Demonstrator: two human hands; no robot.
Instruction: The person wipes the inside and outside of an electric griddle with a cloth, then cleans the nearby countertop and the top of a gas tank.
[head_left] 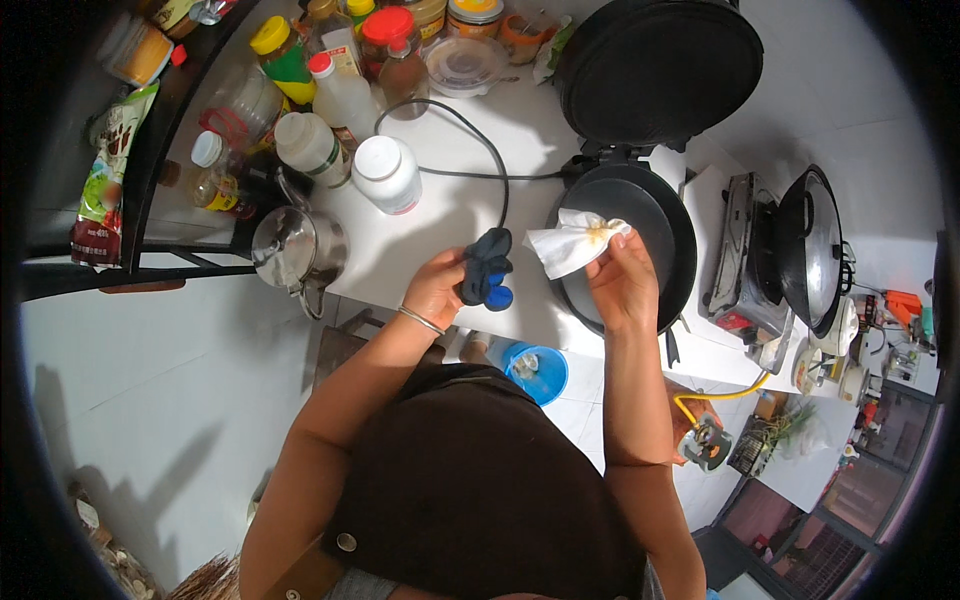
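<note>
Between the fingers of my right hand is a crumpled white tissue with a yellow-brown stain. It hangs over the left part of the round black pan of an open electric griddle. My left hand is closed on a bunched dark bundle with blue patches, which looks like a folded glove. Both hands are above the front part of the white counter. The griddle's black cord loops over the counter and drops behind the dark bundle, where its end is hidden.
The griddle's raised lid stands at the back. A white jar, several bottles and a steel kettle crowd the left. To the right are a gas stove and a wok. A blue bucket sits below the counter edge.
</note>
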